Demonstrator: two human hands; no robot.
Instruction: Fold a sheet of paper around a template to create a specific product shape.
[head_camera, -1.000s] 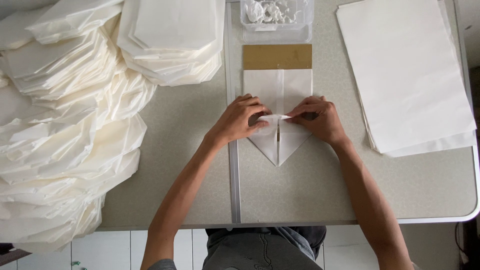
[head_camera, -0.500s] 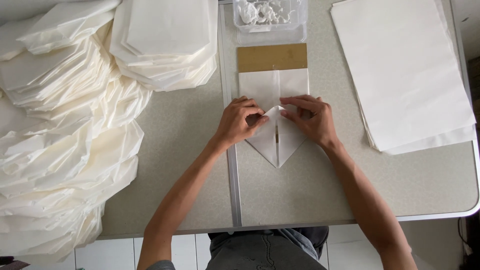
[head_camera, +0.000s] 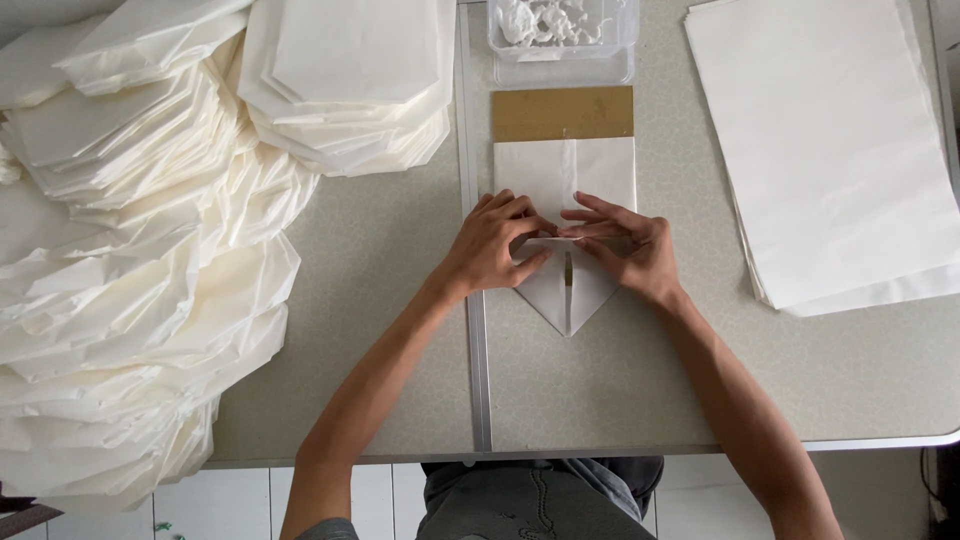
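Thin white folded paper (head_camera: 566, 285), light and easily creased, pinned flat under left hand (head_camera: 495, 245) and right hand (head_camera: 630, 250), fingers spread, best pinched at folded edges

One head-worn view, straight down.
It looks steeply onto the tabletop (head_camera: 380, 300) from close above, forearms entering from the bottom edge.

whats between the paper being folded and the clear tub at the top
A brown cardboard strip lies between the folded paper and the clear tub, seen in the head view.
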